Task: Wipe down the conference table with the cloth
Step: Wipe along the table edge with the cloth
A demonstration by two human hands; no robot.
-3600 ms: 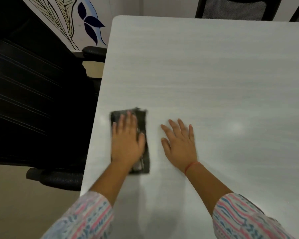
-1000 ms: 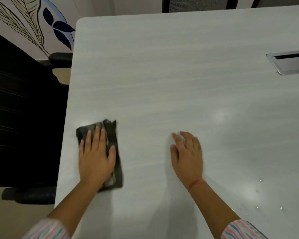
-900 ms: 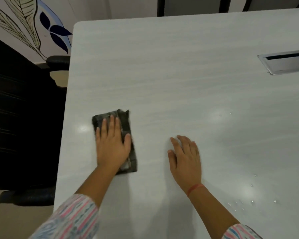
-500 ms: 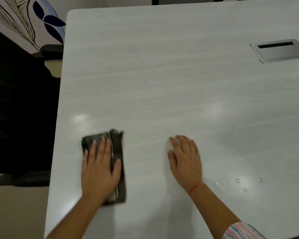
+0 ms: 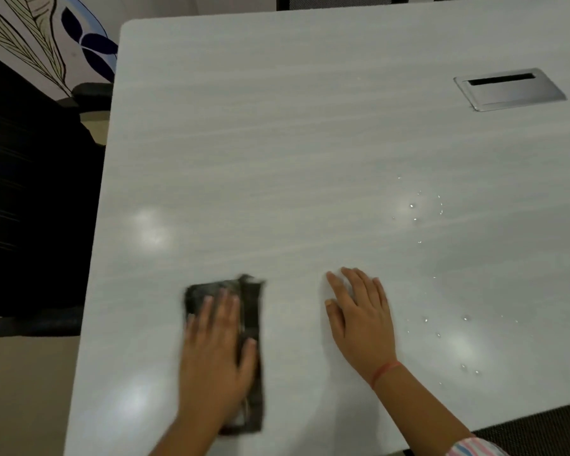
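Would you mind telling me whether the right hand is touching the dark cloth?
Apart. The head view shows a strip of bare table between the cloth and the right hand, which lies flat on it.

The left grip and right grip are bare hands on bare forearms. The right wrist carries one thin red thread band. The right sleeve is white fabric with pink and blue stripes; only its cuff end shows at the lower frame edge.
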